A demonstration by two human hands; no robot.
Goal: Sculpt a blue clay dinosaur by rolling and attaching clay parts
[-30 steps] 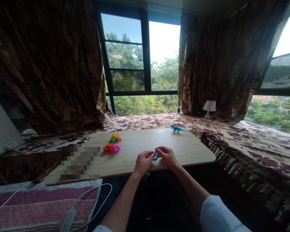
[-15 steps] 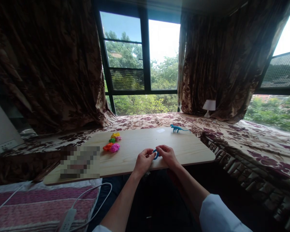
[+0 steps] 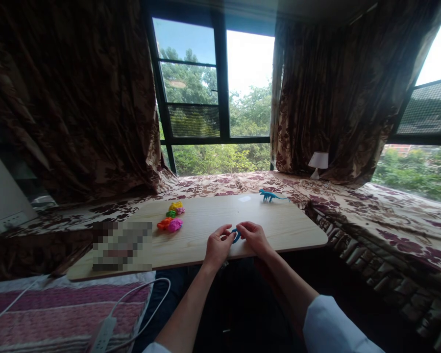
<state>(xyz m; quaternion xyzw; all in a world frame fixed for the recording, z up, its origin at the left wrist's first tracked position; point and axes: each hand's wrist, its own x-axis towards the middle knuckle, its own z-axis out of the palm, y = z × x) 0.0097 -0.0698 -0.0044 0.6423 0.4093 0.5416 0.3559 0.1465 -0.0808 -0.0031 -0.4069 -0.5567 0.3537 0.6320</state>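
Between my two hands, over the front part of the table, is a curved blue strip (image 3: pixel 236 237) that looks like soft modelling clay. My left hand (image 3: pixel 219 243) pinches one side of it between thumb and fingers. On the other side, my right hand (image 3: pixel 255 237) has its fingertips closed on the same strip. Part of the strip is hidden behind the fingers. Farther back on the right stands a blue four-legged animal figure (image 3: pixel 268 195) with a long thin tail.
Coloured clay-like lumps lie at the left of the wooden table (image 3: pixel 206 213): a yellow lump (image 3: pixel 176 206), a green one (image 3: pixel 171 214), an orange one (image 3: pixel 164 224) and a magenta one (image 3: pixel 175 225). A blurred-out item (image 3: pixel 123 246) occupies the front left. A power strip (image 3: pixel 105 334) rests on striped bedding.
Both hands stay in nearly the same place on the blue strip. Its loop looks slightly more open at the top right; otherwise little differs.
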